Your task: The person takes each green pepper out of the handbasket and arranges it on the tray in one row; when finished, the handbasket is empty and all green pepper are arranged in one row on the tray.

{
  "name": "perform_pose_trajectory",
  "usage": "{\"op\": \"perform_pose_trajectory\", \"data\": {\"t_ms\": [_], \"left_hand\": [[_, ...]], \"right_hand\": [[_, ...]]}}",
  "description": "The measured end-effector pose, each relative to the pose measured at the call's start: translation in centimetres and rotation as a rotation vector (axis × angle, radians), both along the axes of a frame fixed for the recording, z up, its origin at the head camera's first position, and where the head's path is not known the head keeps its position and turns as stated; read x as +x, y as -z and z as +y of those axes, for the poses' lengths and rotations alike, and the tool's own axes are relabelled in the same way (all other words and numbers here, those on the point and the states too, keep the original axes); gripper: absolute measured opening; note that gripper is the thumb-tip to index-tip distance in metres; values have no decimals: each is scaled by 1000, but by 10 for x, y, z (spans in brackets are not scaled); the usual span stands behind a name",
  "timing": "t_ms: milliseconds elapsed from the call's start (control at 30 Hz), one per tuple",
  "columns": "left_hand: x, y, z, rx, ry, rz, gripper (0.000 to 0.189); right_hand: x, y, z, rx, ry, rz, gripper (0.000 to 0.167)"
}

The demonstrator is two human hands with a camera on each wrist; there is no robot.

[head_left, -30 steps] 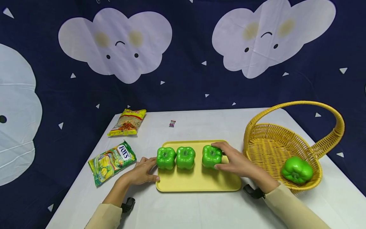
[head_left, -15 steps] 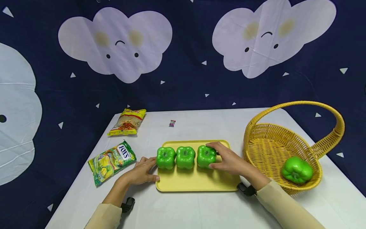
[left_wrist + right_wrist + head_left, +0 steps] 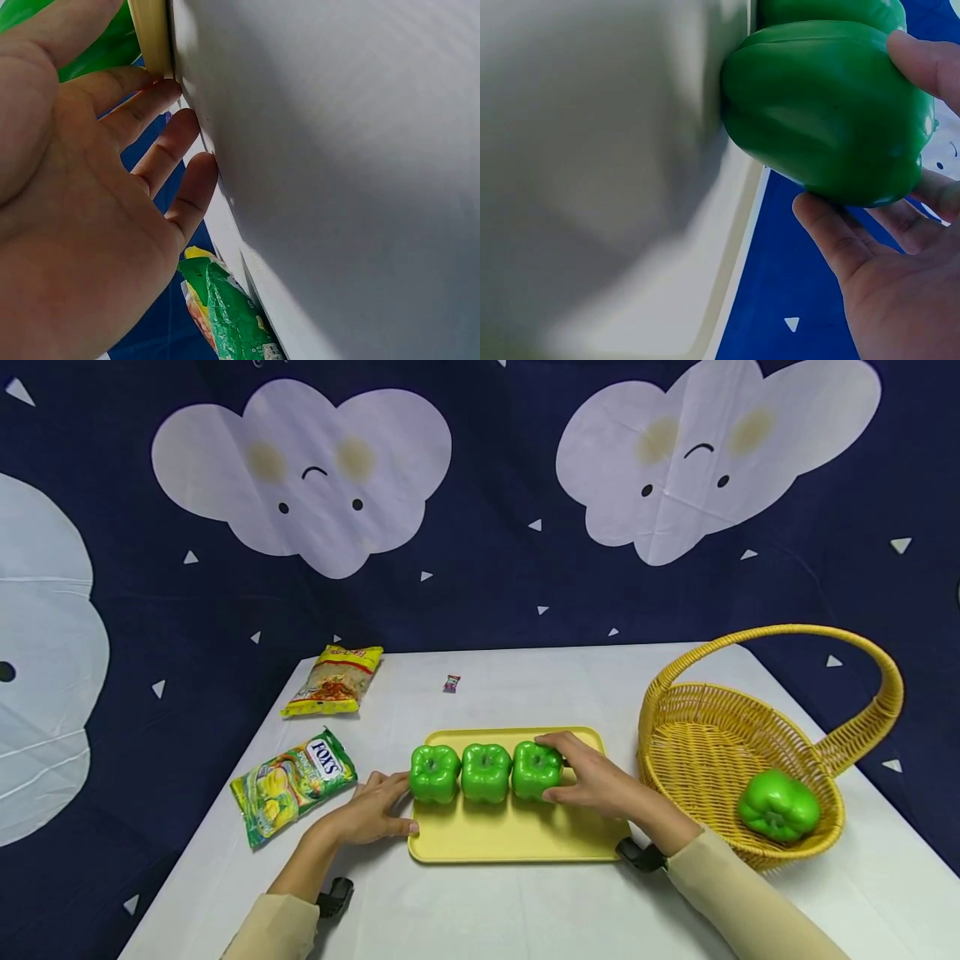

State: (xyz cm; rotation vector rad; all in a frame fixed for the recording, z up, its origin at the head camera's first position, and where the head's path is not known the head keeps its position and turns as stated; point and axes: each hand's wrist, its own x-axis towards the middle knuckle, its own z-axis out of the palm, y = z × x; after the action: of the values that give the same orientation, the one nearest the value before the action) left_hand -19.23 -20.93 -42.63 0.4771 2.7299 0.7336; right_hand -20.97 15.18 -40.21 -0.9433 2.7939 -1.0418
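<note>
Three glossy green bell peppers stand in a row on a yellow rectangular tray (image 3: 517, 841) in the head view: a left pepper (image 3: 435, 775), a middle pepper (image 3: 486, 774) and a right pepper (image 3: 536, 771). My right hand (image 3: 596, 783) holds the right pepper between thumb and fingers, its side close against the middle one. In the right wrist view this pepper (image 3: 825, 112) sits on the tray surface. At the tray's left edge rests my left hand (image 3: 367, 812), fingers extended beside the left pepper. The left wrist view shows its fingertips at the tray's rim (image 3: 154, 37).
A yellow wicker basket (image 3: 712, 777) with a tall handle stands on the right, another bell pepper (image 3: 778, 806) inside. A green FOX'S candy bag (image 3: 294, 785), a yellow food packet (image 3: 336, 681) and a small wrapped candy (image 3: 451, 683) lie on the white table (image 3: 465, 910).
My right hand has moved left with the right pepper, closing the gap to the middle one. The left hand and the other peppers have stayed in place.
</note>
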Motion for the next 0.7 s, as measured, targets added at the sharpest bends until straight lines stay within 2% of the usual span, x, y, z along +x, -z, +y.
{"op": "perform_pose_trajectory", "data": {"t_ms": [700], "left_hand": [[0, -1, 1, -9, 0, 3, 80]], "right_hand": [[3, -6, 4, 4, 41, -36, 78]]}}
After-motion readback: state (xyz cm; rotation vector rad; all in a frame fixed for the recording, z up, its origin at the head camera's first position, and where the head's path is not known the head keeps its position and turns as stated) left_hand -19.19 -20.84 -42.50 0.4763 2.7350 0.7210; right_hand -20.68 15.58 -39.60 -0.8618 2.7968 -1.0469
